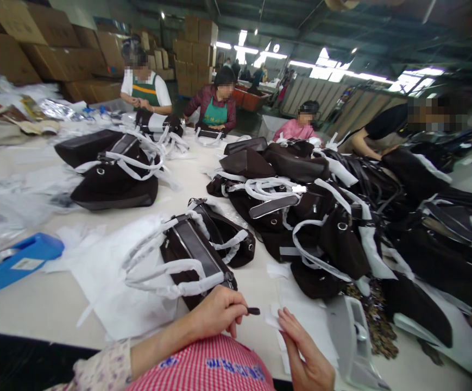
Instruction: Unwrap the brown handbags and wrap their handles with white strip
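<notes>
My left hand (218, 313) is closed in a pinch on a small dark tab (254, 311), just in front of a dark brown handbag (197, 252) whose handles are wrapped in white paper. That bag lies partly on a white cloth bag (109, 277). My right hand (306, 353) is beside the left, fingers stretched out, with its fingertips touching small white paper slips (274, 321) on the table. Nothing is gripped in it. A pink checked apron (207, 369) covers my front below both hands.
A large pile of dark handbags (321, 217) fills the right half of the table. More bags (113, 174) lie at the left. A blue tape dispenser (13, 264) sits at the near left and a white device (356, 339) at the right. Several co-workers (215, 103) work along the far side, with stacked cartons (56, 49) behind them.
</notes>
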Available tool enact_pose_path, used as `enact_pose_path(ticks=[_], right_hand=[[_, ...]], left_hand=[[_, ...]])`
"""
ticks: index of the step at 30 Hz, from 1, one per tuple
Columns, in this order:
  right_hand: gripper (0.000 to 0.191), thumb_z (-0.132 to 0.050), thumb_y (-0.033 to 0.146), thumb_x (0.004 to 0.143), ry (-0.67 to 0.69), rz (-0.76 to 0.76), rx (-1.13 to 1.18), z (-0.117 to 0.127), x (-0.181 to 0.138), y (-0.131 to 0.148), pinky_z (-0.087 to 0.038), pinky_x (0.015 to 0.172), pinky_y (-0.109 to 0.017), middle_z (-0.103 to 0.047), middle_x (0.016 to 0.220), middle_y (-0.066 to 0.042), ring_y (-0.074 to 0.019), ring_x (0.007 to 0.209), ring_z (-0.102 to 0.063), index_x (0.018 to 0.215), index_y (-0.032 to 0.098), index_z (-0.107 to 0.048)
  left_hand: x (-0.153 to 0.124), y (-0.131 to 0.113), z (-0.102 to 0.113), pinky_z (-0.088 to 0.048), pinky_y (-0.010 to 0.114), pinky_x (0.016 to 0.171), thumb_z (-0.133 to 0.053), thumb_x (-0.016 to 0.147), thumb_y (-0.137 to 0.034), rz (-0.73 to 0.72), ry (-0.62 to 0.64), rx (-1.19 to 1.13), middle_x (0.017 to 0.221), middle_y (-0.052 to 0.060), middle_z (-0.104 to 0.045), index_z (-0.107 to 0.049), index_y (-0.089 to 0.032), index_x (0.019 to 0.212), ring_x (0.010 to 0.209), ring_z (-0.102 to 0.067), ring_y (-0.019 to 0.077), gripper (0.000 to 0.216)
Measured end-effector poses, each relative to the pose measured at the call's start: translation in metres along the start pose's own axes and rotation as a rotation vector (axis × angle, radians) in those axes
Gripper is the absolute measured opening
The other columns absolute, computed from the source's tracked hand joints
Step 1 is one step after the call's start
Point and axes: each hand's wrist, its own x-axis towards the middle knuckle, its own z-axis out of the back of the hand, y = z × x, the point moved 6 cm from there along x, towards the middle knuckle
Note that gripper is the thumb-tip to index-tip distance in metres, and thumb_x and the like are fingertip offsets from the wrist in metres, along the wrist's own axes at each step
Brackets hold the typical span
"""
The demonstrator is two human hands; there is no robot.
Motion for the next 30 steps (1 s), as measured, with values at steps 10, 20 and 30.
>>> enact_pose_path(ticks=[10, 20, 30], right_hand=[[0.026, -0.056, 0.014, 0.092, -0.041, -0.007, 0.059, -0.004, 0.003, 0.006, -0.055, 0.1, -0.042, -0.073, 0.117, -0.005, -0.0259, 0.111, -0.067, 0.112, 0.023, -0.071], [0.036, -0.054, 0.007, 0.092, 0.03, 0.227, -0.035, -0.01, 0.001, -0.001, -0.055, 0.098, -0.039, -0.069, 0.124, -0.009, -0.025, 0.116, -0.064, 0.125, 0.02, -0.063], [0.044, -0.05, 0.002, 0.09, 0.135, 0.452, -0.151, -0.019, 0.012, 0.014, -0.052, 0.102, -0.04, -0.072, 0.119, -0.008, -0.0252, 0.12, -0.062, 0.13, 0.019, -0.059]], left_hand=[[-0.002, -0.006, 0.0, -0.038, 0.017, 0.042, -0.051, 0.078, -0.023, 0.034, 0.017, -0.027, 0.05, -0.004, -0.054, -0.056, -0.017, 0.06, 0.044, -0.06, 0.0118, 0.019], [0.0, 0.004, -0.001, -0.035, 0.018, 0.041, -0.051, 0.075, -0.025, 0.061, 0.076, -0.066, 0.052, -0.004, -0.055, -0.057, -0.016, 0.063, 0.042, -0.057, 0.0111, 0.016], [0.003, 0.006, -0.002, -0.039, 0.019, 0.043, -0.051, 0.074, -0.023, 0.115, 0.139, -0.129, 0.054, -0.003, -0.056, -0.057, -0.016, 0.063, 0.037, -0.052, 0.0097, 0.015]])
